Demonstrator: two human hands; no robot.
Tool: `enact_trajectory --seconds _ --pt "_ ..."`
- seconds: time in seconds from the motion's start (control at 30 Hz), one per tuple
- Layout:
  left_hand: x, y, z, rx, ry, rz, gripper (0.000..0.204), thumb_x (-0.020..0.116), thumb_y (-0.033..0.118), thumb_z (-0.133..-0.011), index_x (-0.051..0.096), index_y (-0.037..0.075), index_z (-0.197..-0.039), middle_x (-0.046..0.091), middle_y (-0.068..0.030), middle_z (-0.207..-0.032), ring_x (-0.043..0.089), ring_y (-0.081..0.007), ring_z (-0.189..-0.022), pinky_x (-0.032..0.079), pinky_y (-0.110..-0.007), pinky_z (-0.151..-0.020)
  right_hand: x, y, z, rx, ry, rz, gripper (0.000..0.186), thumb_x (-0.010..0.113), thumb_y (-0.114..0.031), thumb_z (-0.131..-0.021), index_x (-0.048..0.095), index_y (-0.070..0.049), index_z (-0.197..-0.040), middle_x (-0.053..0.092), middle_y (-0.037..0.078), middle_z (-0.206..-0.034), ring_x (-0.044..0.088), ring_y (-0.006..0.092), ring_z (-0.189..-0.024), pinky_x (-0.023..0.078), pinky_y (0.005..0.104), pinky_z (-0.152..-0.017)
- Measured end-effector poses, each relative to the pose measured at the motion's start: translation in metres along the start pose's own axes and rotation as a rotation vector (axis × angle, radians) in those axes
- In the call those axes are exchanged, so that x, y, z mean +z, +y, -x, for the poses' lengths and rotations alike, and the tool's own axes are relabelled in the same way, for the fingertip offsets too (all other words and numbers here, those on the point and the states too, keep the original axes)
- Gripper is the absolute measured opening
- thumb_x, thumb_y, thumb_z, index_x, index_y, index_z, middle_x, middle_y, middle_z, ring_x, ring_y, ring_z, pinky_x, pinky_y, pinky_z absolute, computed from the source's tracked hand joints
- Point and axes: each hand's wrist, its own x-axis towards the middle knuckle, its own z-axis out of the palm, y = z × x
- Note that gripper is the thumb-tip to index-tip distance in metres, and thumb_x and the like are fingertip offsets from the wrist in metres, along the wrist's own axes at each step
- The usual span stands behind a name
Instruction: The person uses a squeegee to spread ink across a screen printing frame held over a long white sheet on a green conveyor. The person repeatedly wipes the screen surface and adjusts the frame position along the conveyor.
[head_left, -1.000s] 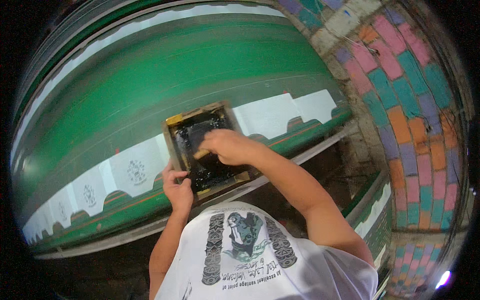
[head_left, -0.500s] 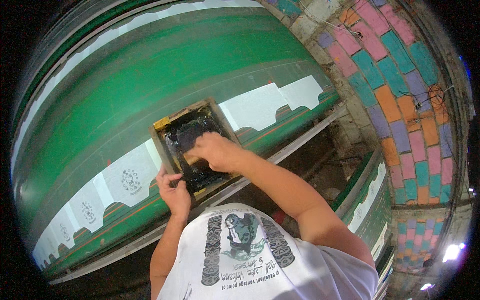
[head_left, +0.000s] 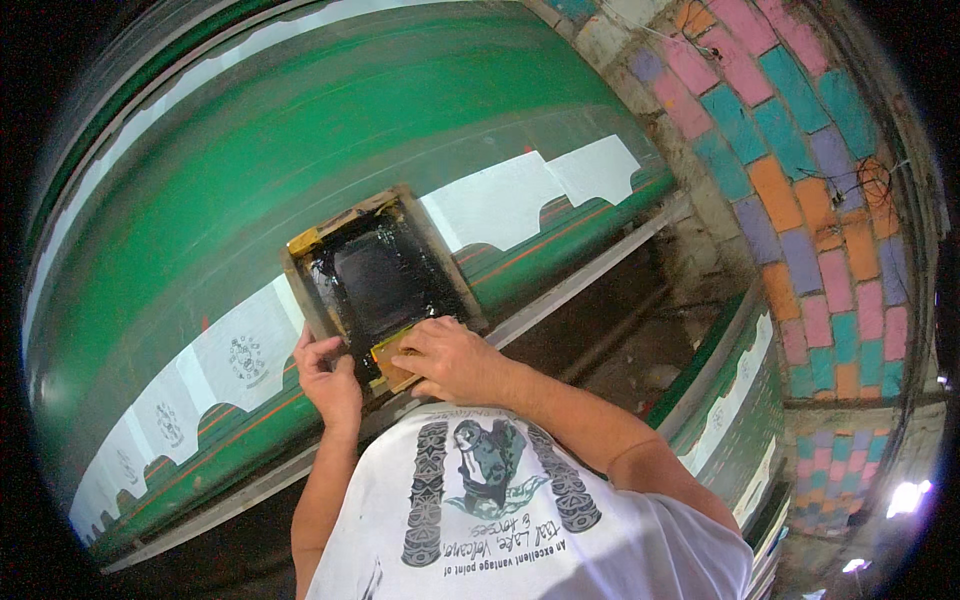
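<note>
Green covers the long worktop (head_left: pixel 330 130), which spreads from 9 o'clock up through 12 and bends along its rim in the fisheye view. On its near edge, just below the centre of the view, lies a wooden frame (head_left: pixel 441 250), tilted so that its top leans toward 11 o'clock. Inside it, a dark panel (head_left: pixel 378 275) is bordered by glossy black smears.

The right hand (head_left: pixel 450 358) comes in from 4 o'clock, its fingers closed on a yellow-edged wooden squeegee (head_left: pixel 393 365) at the frame's 6 o'clock side. The left hand (head_left: pixel 330 378) is at the frame's 7 o'clock corner, fingers partly curled against the outer rim; whether they grip it or only touch it, I cannot tell.

White scallop-edged pieces run along the worktop on both sides of the frame. Toward 8 o'clock they are printed pieces (head_left: pixel 247 345) with small dark motifs; toward 2 o'clock are blank pieces (head_left: pixel 490 200).

A white shirt (head_left: pixel 390 500) with a dark print fills 6 o'clock. At 4 o'clock stands a second green surface (head_left: pixel 708 372) with more white shapes, and at 2 o'clock are multicoloured bricks (head_left: pixel 776 193) with dark cables (head_left: pixel 873 185).
</note>
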Motion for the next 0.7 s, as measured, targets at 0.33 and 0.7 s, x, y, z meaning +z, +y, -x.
enact_trajectory --seconds 0.33,0.7 --pt "0.034 0.08 0.0 0.301 0.215 -0.018 0.028 0.065 -0.012 -0.094 0.07 0.0 -0.118 0.055 -0.0233 -0.165 0.058 -0.034 -0.149 0.041 -0.047 -0.128 -0.041 0.08 0.079 -0.079 0.323 -0.018 0.047 0.089 -0.016 -0.085 0.077 -0.008 -0.129 0.067 0.014 -0.142 0.06 0.0383 -0.14 0.05 0.0534 -0.114" --pt "0.283 0.137 0.059 0.373 -0.578 -0.336 0.047 0.062 0.035 -0.105 0.073 0.01 -0.143 0.063 -0.019 -0.157 0.056 -0.0381 -0.149 0.04 -0.05 -0.129 -0.121 0.159 0.134 -0.392 0.398 0.079 0.065 0.061 -0.056 -0.106 0.066 -0.01 -0.152 0.056 0.016 -0.164 0.047 0.0428 -0.157 0.037 0.0608 -0.129"
